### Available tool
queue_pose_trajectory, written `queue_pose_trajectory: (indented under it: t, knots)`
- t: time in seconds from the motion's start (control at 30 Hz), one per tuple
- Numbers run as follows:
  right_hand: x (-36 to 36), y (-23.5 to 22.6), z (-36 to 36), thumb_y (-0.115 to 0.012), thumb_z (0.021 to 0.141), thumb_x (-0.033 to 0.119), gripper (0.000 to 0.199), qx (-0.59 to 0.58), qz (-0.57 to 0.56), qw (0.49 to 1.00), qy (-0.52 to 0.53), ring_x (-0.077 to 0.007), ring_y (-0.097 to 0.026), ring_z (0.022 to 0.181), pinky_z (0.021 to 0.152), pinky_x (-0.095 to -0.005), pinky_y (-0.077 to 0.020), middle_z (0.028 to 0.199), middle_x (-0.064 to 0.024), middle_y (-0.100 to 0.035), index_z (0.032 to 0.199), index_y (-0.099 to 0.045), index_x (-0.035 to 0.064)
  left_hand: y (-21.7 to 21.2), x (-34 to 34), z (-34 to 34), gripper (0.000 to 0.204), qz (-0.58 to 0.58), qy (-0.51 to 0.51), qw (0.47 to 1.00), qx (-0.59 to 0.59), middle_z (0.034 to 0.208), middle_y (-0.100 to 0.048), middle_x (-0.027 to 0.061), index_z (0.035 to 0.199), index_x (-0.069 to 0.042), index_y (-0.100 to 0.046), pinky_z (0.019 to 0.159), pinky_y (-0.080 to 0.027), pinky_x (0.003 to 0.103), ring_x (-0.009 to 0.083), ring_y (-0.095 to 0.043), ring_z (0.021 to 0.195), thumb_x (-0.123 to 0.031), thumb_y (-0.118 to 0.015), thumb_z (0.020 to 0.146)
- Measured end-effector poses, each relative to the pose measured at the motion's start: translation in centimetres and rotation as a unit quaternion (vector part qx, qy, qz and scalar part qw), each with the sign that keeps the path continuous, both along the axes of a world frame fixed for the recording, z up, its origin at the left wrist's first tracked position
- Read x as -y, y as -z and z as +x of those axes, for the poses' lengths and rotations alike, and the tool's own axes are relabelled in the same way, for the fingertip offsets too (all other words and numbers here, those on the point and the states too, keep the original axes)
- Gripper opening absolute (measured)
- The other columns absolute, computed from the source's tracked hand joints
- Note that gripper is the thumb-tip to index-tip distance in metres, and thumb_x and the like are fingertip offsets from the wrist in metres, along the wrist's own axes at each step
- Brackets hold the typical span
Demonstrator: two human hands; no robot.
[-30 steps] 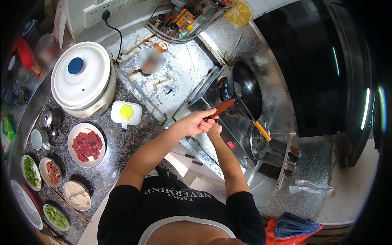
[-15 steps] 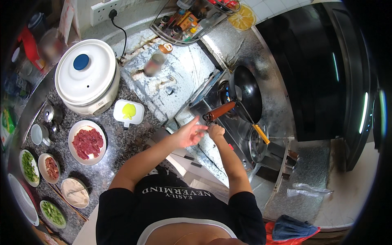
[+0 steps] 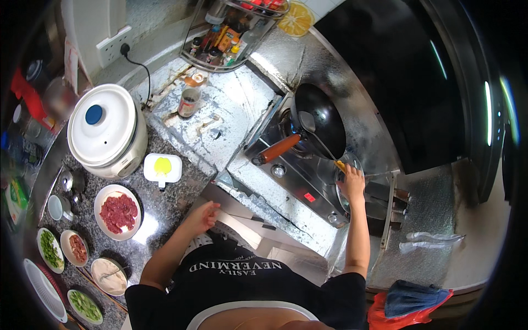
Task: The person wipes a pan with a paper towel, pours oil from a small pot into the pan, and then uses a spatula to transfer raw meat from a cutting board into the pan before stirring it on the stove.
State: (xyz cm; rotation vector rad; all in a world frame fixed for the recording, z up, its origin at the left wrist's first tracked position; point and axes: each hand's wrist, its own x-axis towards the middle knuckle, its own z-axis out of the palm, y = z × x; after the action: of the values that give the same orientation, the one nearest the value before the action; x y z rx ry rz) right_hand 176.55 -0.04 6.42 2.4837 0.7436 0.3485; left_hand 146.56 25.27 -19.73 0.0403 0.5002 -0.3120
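A black wok [image 3: 324,113] with a reddish-brown wooden handle [image 3: 280,148] sits on the stove's burner. Inside it rests the dark blade of a spatula [image 3: 307,121], whose shaft slants over the near rim. My right hand [image 3: 352,181] has its fingers closed around the spatula's yellow handle, right of the wok. Apart from everything, my left hand [image 3: 204,217] hovers by the counter's front edge, fingers loosely bent and nothing visible in them. The stove knob [image 3: 279,170] lies below the wok handle.
On the left counter stand a white lidded cooker [image 3: 104,132], a plate of raw sliced meat [image 3: 136,220], and several small bowls of chopped ingredients. A glass jar [image 3: 189,103] stands behind. The spice rack [image 3: 220,67] fills the back corner. A dark range hood [image 3: 396,93] hangs at right.
My right hand has left the stove front below the wok handle and moved right onto the spatula's handle. My left hand has drawn back, left and toward my body.
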Motion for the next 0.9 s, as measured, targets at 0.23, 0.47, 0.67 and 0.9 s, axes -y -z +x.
queue_pose_trajectory:
  t: [0.23, 0.47, 0.67, 0.9]
  knots:
    - [3.2, 0.3, 4.3, -0.059, 0.072, 0.029, 0.033, -0.058, 0.023, 0.995, 0.074, -0.0313, -0.056, 0.079, 0.067, -0.0411, -0.0434, 0.081, -0.014, -0.059, 0.091, -0.046, 0.005, 2.7, 1.6, -3.2, 0.019, 0.159, -0.023, 0.981, -0.113, 0.066, -0.048, 0.0031, 0.092, -0.009, -0.051, 0.042, -0.029, 0.018, 0.0079, -0.037, 0.049, -0.025, -0.051, 0.081]
    - [10.3, -0.2, 4.9, -0.047, 0.084, 0.032, 0.029, -0.345, 0.438, 0.826, 0.086, -0.0171, -0.046, 0.046, 0.042, -0.0274, -0.0356, 0.057, -0.0055, -0.05, 0.082, -0.05, 0.0033, 4.8, 4.3, -5.9, 0.015, 0.379, -0.03, 0.901, -0.211, 0.055, -0.05, 0.0013, 0.088, -0.007, -0.05, 0.033, -0.03, 0.02, 0.0096, -0.04, 0.037, -0.018, -0.055, 0.079]
    - [12.2, 0.9, 4.4, -0.04, 0.089, 0.033, 0.032, -0.581, 0.719, 0.341, 0.17, -0.0007, -0.025, 0.037, 0.032, -0.0141, -0.0206, 0.052, 0.0047, -0.035, 0.086, -0.048, 0.0019, 9.8, 6.4, -10.9, 0.059, 0.701, 0.311, 0.586, -0.261, 0.096, -0.058, 0.0168, 0.111, -0.001, -0.047, 0.069, -0.047, 0.037, 0.0247, -0.058, 0.086, -0.048, -0.052, 0.075]
    - [12.8, 4.6, 7.5, -0.041, 0.088, 0.034, 0.035, -0.638, 0.699, 0.236, 0.221, -0.001, -0.024, 0.032, 0.028, -0.0155, -0.0185, 0.046, 0.0056, -0.031, 0.09, -0.049, 0.0002, 9.3, 10.9, -13.0, 0.067, 0.321, 0.167, 0.904, -0.226, 0.114, -0.051, 0.0056, 0.118, -0.01, -0.046, 0.084, -0.038, 0.035, 0.0182, -0.05, 0.096, -0.063, -0.036, 0.077]
